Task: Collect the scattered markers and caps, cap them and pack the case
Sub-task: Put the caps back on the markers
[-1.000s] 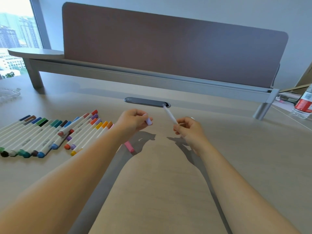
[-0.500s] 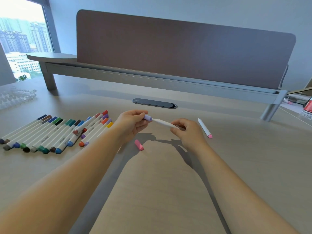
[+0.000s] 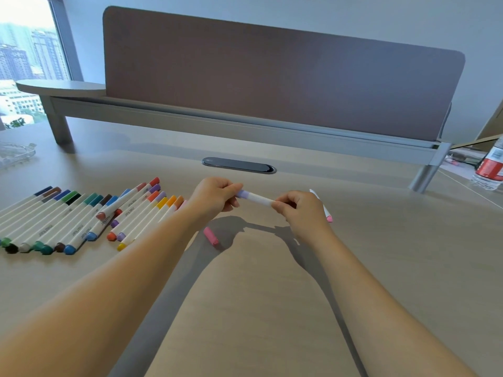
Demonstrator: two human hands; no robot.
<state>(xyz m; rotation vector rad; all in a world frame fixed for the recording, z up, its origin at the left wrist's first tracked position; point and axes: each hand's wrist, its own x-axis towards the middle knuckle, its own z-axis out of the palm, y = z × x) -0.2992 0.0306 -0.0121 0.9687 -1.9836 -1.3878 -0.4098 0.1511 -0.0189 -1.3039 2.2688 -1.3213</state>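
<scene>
Lilac cap: on the end of the white-barrelled marker [image 3: 254,198] held in the air between both hands, mid table; looks seated or nearly so, can't confirm it has clicked home.
Left hand [image 3: 215,198]: fingers curled, pinching the lilac-capped end.
Right hand [image 3: 302,210]: fingers curled round the barrel's other end.
Done so far: row of capped white markers with coloured caps [image 3: 81,219] lying side by side, left on the beige wooden table [image 3: 272,308]; judged well along.
Left to do: loose pink cap [image 3: 211,235] lying near, between the forearms; uncapped pink-tipped white marker [image 3: 325,210] lying just right of the right hand; then packing everything.
Case: clear plastic tray [image 3: 15,155] at far left edge, probably the case, cut off by the frame, contents unclear.
Hidden: held marker's right end, inside the right fist; part of the pink-tipped marker behind that hand; rightmost markers of the row behind the left forearm.
Other: red-labelled plastic bottle [image 3: 491,167], far right, cut off.
</scene>
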